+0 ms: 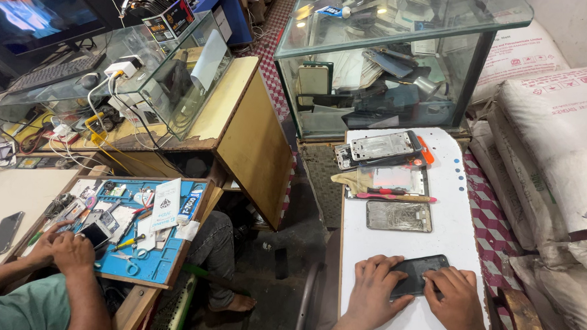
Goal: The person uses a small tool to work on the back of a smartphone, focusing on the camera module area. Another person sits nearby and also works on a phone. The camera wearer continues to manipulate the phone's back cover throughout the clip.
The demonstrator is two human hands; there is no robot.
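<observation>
my left hand point(375, 291): palm down, fingers curled, thumb tucked toward the grip | my right hand point(457, 297): palm down, fingertips pressing just right of left | wrists near, forearms angled inward

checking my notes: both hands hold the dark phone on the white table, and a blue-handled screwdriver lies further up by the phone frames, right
Not quite. In the head view, both the left hand and the right hand do hold the dark flat phone on the white table, but the screwdriver by the phone frames has a red handle, not blue.
</observation>
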